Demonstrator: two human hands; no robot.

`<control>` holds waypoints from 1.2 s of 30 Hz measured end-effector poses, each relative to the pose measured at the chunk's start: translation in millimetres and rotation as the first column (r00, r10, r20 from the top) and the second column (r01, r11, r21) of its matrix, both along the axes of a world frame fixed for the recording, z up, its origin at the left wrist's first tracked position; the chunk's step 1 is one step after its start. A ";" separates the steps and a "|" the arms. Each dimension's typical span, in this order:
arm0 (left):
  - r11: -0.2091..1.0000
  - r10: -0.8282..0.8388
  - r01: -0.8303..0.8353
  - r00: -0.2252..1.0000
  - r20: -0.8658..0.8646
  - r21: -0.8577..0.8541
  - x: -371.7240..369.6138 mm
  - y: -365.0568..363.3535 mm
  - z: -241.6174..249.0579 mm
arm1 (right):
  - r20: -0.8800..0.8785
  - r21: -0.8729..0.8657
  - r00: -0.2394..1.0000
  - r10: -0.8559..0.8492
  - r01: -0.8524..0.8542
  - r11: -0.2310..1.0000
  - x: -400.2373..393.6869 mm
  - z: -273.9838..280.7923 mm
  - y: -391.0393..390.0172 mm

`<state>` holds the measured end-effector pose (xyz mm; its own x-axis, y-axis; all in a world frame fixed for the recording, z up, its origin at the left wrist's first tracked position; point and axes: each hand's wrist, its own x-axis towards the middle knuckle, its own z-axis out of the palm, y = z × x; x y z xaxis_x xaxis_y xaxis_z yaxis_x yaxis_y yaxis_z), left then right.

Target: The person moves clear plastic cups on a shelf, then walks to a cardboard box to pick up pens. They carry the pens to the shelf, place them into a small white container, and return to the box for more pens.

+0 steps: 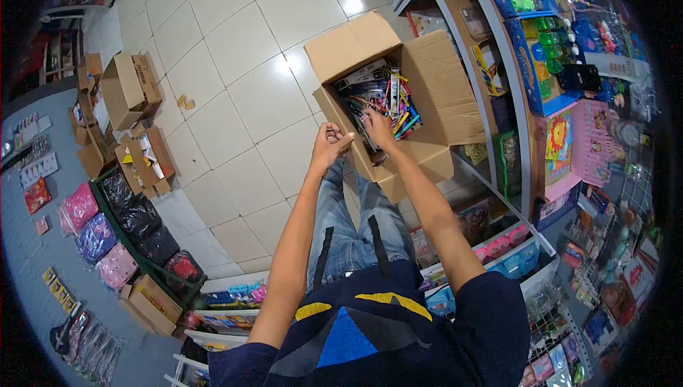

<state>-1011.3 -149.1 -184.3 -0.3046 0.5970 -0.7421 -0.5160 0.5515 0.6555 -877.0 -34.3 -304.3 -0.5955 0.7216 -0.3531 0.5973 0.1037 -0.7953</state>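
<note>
An open cardboard box (346,55) with its flaps spread stands in front of me, filled with many colourful pens and markers (402,106) and some clear packets. My right hand (378,129) reaches into the box with its fingers bent down among the pens; whatever they grip is too small to make out. Just outside the box's left wall is my left hand (330,146), its fingers curled and its thumb pointing toward the box edge. Nothing can be made out in the left hand.
Shelves (523,145) with packaged goods run along the right. On the left are more cardboard boxes (124,95) and wrapped bags (116,264). White shelving (220,319) with packets is close to my body. Pale floor tiles (220,102) lie beyond my left hand.
</note>
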 end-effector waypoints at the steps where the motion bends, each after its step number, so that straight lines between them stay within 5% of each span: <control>1: 1.000 -0.004 0.004 1.000 -0.003 -0.001 0.1 -0.1 -1.0 | 0.015 0.026 1.000 -0.013 0.013 1.000 1.0 -4.1 -2.5; 4: 1.000 -0.001 0.001 1.000 -0.018 -0.007 1.0 -1.0 -3.6 | 0.241 0.020 0.964 0.117 -0.125 0.992 7.7 4.9 -3.9; 5: 1.000 0.001 -0.002 1.000 -0.024 -0.007 1.2 0.1 -4.7 | 0.389 -0.098 0.906 0.165 -0.137 0.986 7.0 12.7 -3.0; 8: 1.000 0.008 -0.008 1.000 -0.010 0.007 1.0 -0.1 -1.1 | 0.549 -0.018 0.815 0.184 -0.208 0.978 7.4 6.0 -13.2; 17: 1.000 -0.002 0.002 1.000 -0.022 -0.010 0.7 0.7 -1.9 | 0.532 -0.039 0.821 0.205 -0.219 0.975 11.1 -14.1 -15.8; 24: 0.999 -0.001 -0.002 0.997 -0.071 -0.043 2.0 2.0 2.3 | 0.418 -0.144 0.889 0.189 -0.140 0.980 7.9 39.9 12.0; 27: 0.990 -0.097 0.143 0.750 -0.655 0.017 8.6 2.7 13.2 | 0.191 -0.060 0.979 0.071 -0.061 0.996 19.4 54.8 20.6; 30: 0.979 -0.072 0.205 0.395 -0.916 0.012 17.2 14.1 41.3 | -0.092 -0.118 0.995 -0.047 0.036 0.992 31.0 71.1 23.9; 31: 0.988 -0.082 0.155 0.611 -0.788 0.018 20.0 20.5 56.7 | -0.200 -0.081 0.978 -0.064 0.048 0.996 32.2 82.4 23.4; 33: 0.984 0.001 0.104 0.812 -0.583 0.147 28.2 27.9 49.4 | -0.197 -0.239 0.978 -0.068 0.019 0.971 34.7 106.7 24.7; 36: 0.965 0.063 0.021 0.948 -0.310 0.262 31.9 35.7 34.6 | -0.220 -0.334 0.969 -0.114 0.035 0.942 30.8 131.0 18.8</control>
